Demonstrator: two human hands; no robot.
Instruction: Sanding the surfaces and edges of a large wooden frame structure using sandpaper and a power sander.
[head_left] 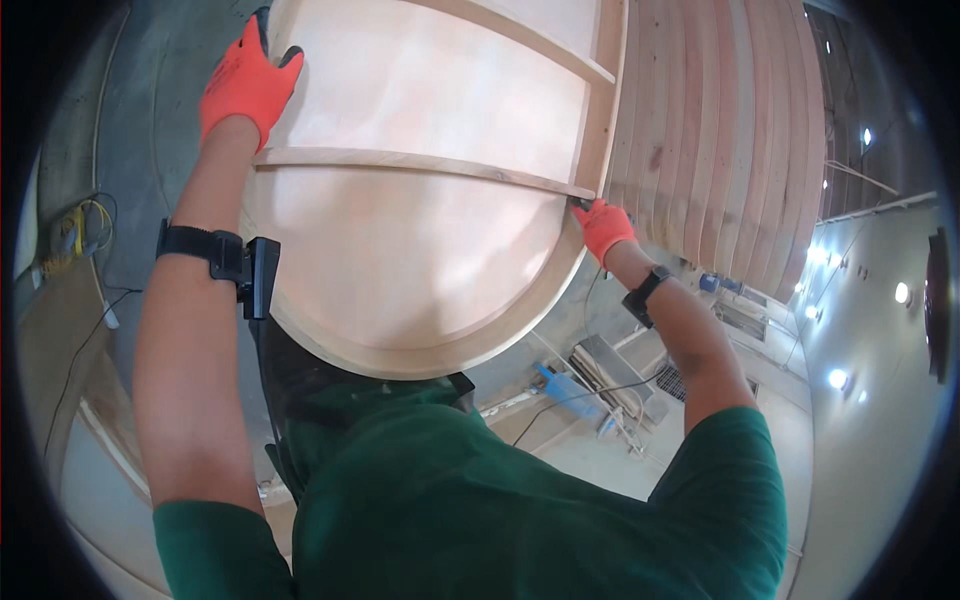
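Observation:
A large pale wooden panel (pixel 420 240) with a raised rim and a rounded near end is in front of me. Two crossbars span it; the nearer crossbar (pixel 400 160) meets the right rim beside my right hand. My left hand (pixel 250 85), in a red glove with dark fingertips, grips the panel's left edge near the top of the view, its thumb by the rim. In a matching glove, my right hand (pixel 605 228) is closed on the right edge where the curve begins. Its fingertips are partly hidden by the rim.
Long wooden boards (pixel 720 130) lie side by side to the right of the panel. Below them are a blue object (pixel 572 392) with metal pieces and a dark cable on the floor. A yellow coiled item (pixel 75 230) is at far left.

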